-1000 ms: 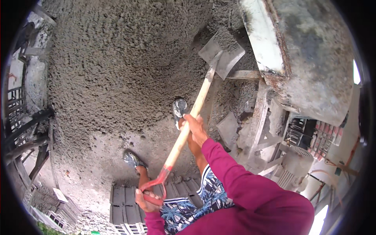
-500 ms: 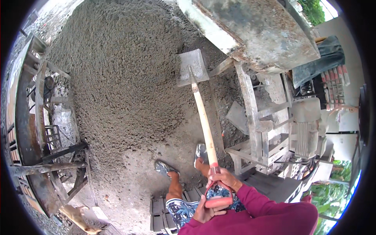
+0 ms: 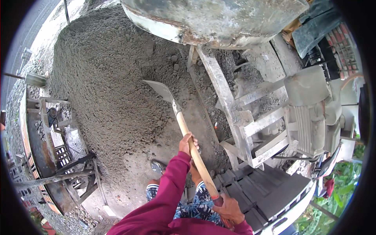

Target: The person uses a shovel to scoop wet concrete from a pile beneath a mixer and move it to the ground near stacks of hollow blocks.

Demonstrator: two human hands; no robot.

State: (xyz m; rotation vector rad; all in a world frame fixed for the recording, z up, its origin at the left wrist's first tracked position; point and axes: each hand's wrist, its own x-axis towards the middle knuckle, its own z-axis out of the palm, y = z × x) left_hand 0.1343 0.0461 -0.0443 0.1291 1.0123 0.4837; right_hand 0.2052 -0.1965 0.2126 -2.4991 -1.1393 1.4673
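Note:
A shovel with a pale wooden shaft [image 3: 199, 164] slants from my lap up toward a heap of damp grey mix [image 3: 105, 78]. My left hand [image 3: 188, 144] is closed around the shaft at about its middle. Farther down, my right hand [image 3: 230, 211] grips the red end by the handle, most of which is hidden. The grey shovel blade [image 3: 161, 91] is turned nearly on edge at the heap's right side; whether it touches the mix I cannot tell.
A stained metal hopper [image 3: 219, 23] on a wooden frame [image 3: 225, 90] stands at the upper right, with a dusty motor [image 3: 307, 113] beside it. Dark stacked slabs [image 3: 266, 188] lie at lower right. Another frame [image 3: 51, 156] stands left.
My left hand has moved from the red handle up to the middle of the shaft. My right hand has shifted down to the red end. The blade has swung left and turned on edge.

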